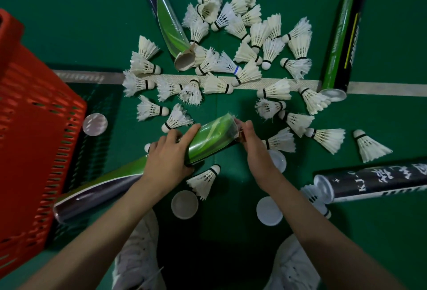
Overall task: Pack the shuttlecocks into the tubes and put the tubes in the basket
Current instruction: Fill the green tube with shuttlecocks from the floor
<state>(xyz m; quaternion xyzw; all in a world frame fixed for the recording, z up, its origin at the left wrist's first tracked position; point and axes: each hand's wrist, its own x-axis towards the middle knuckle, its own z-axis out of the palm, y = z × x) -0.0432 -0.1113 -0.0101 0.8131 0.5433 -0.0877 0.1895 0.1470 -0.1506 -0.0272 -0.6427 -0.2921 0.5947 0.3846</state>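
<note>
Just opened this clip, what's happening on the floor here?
A person crouching on a green court floor is loading a tube. The left hand grips a long green tube. The right hand pinches at its open end, where feather tips show; whether it holds the rim or a shuttlecock is unclear. Dozens of loose shuttlecocks lie scattered ahead, with three other tubes and several caps on the floor. The red basket stands at the left.
</note>
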